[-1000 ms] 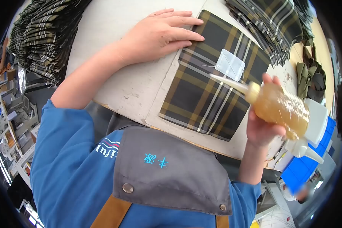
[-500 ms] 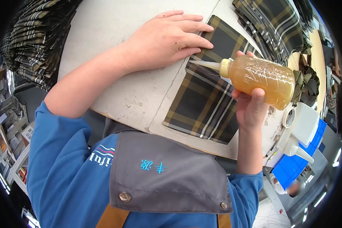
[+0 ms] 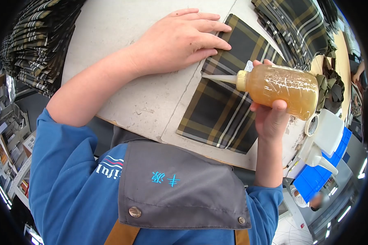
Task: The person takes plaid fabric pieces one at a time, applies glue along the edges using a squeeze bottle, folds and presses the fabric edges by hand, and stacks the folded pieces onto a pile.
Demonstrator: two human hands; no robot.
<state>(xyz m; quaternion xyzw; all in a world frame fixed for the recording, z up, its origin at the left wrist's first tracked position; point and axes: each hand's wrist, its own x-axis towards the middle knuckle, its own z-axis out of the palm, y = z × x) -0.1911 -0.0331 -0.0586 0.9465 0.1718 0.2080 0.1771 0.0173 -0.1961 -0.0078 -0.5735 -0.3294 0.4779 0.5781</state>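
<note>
Left arm: reached from the left of the frame to upper centre, elbow bent, the left hand (image 3: 184, 41) palm down.
Right arm: rose from the lower right, forearm upright in the frame, the right hand (image 3: 270, 116) turned up beneath the bottle.
Bottle: a clear plastic bottle of amber liquid (image 3: 284, 90) with a yellowish collar and long pale nozzle (image 3: 221, 77), right of centre; it lay tilted, nozzle pointing left over the cloth's left edge. Whether the tip touched could not be told.
Cloth: a dark plaid fabric panel (image 3: 216, 112) with olive and white stripes, flat on the pale surface (image 3: 139, 102), centre.
Hands: apart; left open, fingers slightly spread, fingertips on the cloth's upper left edge; right clamped around the bottle.
Nearby: a folded plaid pile (image 3: 296, 30), upper right.
</note>
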